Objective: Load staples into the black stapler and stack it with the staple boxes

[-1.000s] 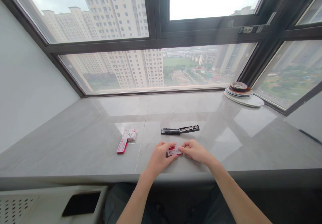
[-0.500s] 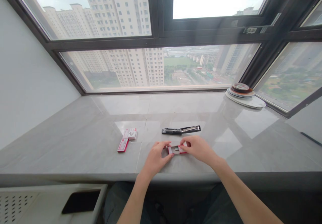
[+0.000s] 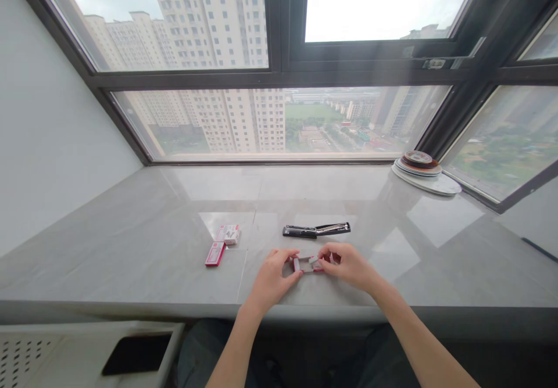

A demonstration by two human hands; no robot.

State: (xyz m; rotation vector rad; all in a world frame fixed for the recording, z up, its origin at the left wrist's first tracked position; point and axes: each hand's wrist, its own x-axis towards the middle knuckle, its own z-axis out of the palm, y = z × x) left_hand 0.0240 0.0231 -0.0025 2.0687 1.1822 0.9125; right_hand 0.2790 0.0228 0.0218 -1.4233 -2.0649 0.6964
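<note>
A small red-and-white staple box (image 3: pixel 297 264), slid open, lies on the counter in front of me. My left hand (image 3: pixel 274 275) grips its left end between thumb and fingers. Over the box's right part, my right hand (image 3: pixel 346 265) is closed in a pinch on a small grey strip of staples (image 3: pixel 313 259), raised slightly at the box's opening. The fingers partly cover the box's right end. Just beyond my hands lies a black stapler (image 3: pixel 300 232), its top swung open to the right and its metal channel showing.
Left of my hands, more small red-and-white boxes (image 3: pixel 215 254) lie touching on the grey counter (image 3: pixel 143 248). Stacked plates (image 3: pixel 429 182) stand in the far right corner by the window. Below the counter's front edge, at left, is a white perforated unit (image 3: pixel 56 353).
My right hand has shifted a little to the right, and the grey strip now shows tilted up at its fingertips. My left hand still holds the box's left end. The view has tipped slightly.
</note>
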